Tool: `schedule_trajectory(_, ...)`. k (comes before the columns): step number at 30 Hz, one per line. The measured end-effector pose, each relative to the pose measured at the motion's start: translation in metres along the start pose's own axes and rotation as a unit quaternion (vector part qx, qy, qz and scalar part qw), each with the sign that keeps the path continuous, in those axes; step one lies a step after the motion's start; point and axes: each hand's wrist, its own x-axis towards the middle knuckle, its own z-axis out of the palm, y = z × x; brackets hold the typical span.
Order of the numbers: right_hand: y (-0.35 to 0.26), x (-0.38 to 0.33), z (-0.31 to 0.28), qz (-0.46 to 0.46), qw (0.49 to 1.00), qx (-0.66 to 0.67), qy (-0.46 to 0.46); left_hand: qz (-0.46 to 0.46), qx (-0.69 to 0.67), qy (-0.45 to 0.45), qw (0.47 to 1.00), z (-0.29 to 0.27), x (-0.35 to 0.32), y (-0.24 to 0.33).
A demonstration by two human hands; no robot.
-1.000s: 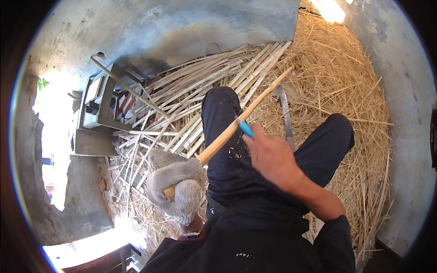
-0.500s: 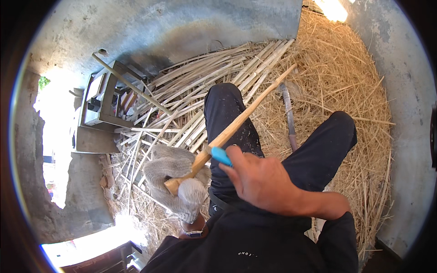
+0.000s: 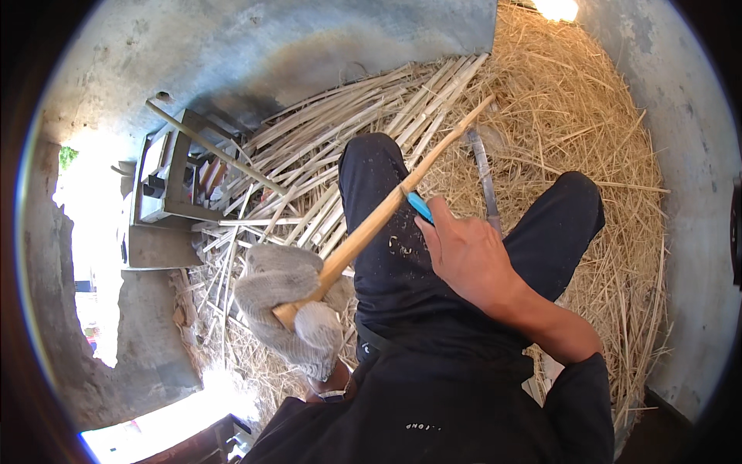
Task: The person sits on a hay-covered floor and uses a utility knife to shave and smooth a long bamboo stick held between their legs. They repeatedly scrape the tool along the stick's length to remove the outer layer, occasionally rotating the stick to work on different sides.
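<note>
One long bamboo stick [image 3: 386,213] slants across the person's left knee, its thick butt clamped in the curled fingers of the gloved left hand [image 3: 290,309]. Just past mid-shaft, the bare right hand [image 3: 464,255] closes its fingers on one blue-handled knife [image 3: 420,207], pressed against the stick. Beyond the fingertips lie many split bamboo strips [image 3: 309,162], loose straw [image 3: 587,116] and one wooden frame [image 3: 174,182].
</note>
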Motion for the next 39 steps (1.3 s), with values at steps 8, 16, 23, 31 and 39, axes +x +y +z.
schedule_trajectory(8, -0.047, -0.042, -0.028, -0.135, 0.978, 0.158, -0.014, 0.006, -0.003, -0.015, 1.000, -0.001, -0.003, 0.006)
schedule_trajectory(16, 0.002, -0.018, 0.006, -0.054, 0.993, -0.097, 0.048, 0.008, 0.007, -0.020, 1.000, -0.002, -0.002, 0.011)
schedule_trajectory(23, -0.012, -0.019, -0.036, -0.013, 0.992, 0.122, 0.010, 0.001, -0.008, -0.035, 0.999, -0.013, -0.002, 0.012)
schedule_trajectory(31, -0.059, -0.045, -0.034, -0.124, 0.974, 0.191, -0.009, 0.077, 0.049, -0.108, 0.990, -0.032, -0.001, 0.025)
schedule_trajectory(39, -0.035, -0.017, 0.002, -0.058, 0.997, -0.016, 0.045, -0.011, 0.047, 0.044, 0.998, -0.017, -0.003, 0.026)
